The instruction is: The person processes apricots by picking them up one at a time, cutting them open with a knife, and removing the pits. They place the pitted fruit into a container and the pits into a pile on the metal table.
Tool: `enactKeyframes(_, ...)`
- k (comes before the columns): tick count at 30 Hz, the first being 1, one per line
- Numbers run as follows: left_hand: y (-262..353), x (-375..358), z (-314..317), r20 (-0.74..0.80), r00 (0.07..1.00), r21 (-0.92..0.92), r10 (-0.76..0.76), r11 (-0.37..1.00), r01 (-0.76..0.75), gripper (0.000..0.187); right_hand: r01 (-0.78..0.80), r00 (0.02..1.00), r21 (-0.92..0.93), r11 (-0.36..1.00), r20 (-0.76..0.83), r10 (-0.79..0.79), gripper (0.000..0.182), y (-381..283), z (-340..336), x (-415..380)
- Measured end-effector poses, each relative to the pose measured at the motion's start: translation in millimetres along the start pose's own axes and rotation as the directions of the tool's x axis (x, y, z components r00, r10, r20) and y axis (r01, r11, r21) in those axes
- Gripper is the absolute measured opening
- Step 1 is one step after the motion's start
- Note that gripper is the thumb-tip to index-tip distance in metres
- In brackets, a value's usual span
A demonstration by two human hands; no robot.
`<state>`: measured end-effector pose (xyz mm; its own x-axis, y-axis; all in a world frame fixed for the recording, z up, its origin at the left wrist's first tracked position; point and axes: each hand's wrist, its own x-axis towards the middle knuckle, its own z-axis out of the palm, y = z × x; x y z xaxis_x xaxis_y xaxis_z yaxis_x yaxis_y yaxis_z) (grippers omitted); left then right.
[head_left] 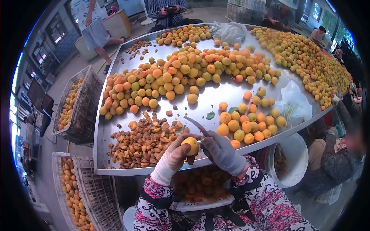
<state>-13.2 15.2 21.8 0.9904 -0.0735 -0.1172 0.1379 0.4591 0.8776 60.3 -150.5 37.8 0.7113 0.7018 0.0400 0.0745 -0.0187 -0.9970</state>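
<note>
Going by the head view, the only one here, I'm looking at someone with pale gloves on at a big metal table (227, 89). Their left hand (173, 156) has a yellow fruit (190, 146) pinched between thumb and fingers, held up over the near edge. The right hand (223, 150) is closed around what looks like a curved knife (197, 125), its tip pointing up and left, and a shiny metal bit by that hand sits right at the fruit's side; can't tell if it's cutting in. Just left of the hands there's a heap of brown pits and scraps (140, 148), and to the right a small bunch of whole fruit (252, 123) near a clear plastic bag (295, 102). A long bank of fruit (173, 73) runs behind. Below the hands, a tub (208, 206) holds orangey pieces, kinda shadowy. White bucket (296, 154) off to the right, loaded crate (96, 188) on the left.
</note>
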Motion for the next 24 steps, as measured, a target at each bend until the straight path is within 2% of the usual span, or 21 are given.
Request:
enactKeyframes(5, -5, 0, -4, 0.002, 0.999, 0.032, -0.033, 0.999, 0.033, 0.055, 0.001, 1.0, -0.056, 0.998, 0.007, 0.0, 0.035, 6, 6, 3)
enactKeyframes(7, -7, -2, -6, -0.014, 0.999, 0.026, -0.051, 0.998, 0.052, 0.055, 0.019, 0.998, -0.068, 0.998, -0.051, -0.023, 0.029, 7, 10, 4)
enactKeyframes(8, -9, -2, -6, -0.054, 0.997, 0.003, -0.06, 0.998, 0.06, 0.052, 0.019, 0.998, -0.066, 0.998, -0.05, -0.022, 0.029, 8, 12, 5)
enactKeyframes(10, -16, -2, -4, -0.094, 0.993, -0.022, -0.073, 0.997, 0.071, 0.05, -0.021, 0.995, -0.189, 0.982, -0.103, 0.002, 0.028, 10, 15, 4)
enactKeyframes(12, -26, 2, -2, -0.208, 0.978, -0.082, -0.036, 0.996, 0.019, 0.046, -0.036, 0.992, -0.218, 0.975, -0.122, 0.009, 0.028, 6, 18, 4)
enactKeyframes(14, -25, 0, 0, -0.252, 0.965, -0.132, -0.071, 0.991, 0.039, 0.043, -0.053, 0.99, -0.251, 0.966, -0.139, 0.019, 0.027, 7, 21, 4)
enactKeyframes(16, -26, 1, 2, -0.292, 0.95, -0.19, -0.109, 0.98, 0.054, 0.04, -0.071, 0.985, -0.403, 0.912, -0.171, 0.001, 0.026, 13, 21, 6)
enactKeyframes(19, -23, 11, 2, -0.294, 0.953, 0.166, 0.073, 0.986, -0.025, 0.028, -0.024, 0.98, -0.497, 0.868, -0.182, -0.076, 0.031, 28, 17, 11)
enactKeyframes(20, -23, 12, 4, -0.289, 0.954, 0.171, 0.078, 0.985, -0.029, 0.028, -0.021, 0.979, -0.498, 0.867, -0.185, -0.083, 0.031, 30, 15, 13)
enactKeyframes(22, -24, 17, 8, -0.334, 0.913, 0.384, 0.233, 0.919, -0.094, 0.03, -0.081, 0.98, -0.572, 0.816, -0.193, -0.038, 0.033, 27, 10, 19)
enactKeyframes(23, -24, 18, 8, -0.348, 0.901, 0.472, 0.258, 0.879, -0.069, 0.033, -0.081, 0.979, -0.571, 0.817, -0.198, -0.041, 0.033, 25, 9, 20)
enactKeyframes(24, -22, 17, 11, -0.343, 0.903, 0.475, 0.258, 0.877, -0.07, 0.033, -0.11, 0.975, -0.656, 0.746, -0.216, -0.045, 0.033, 22, 8, 21)
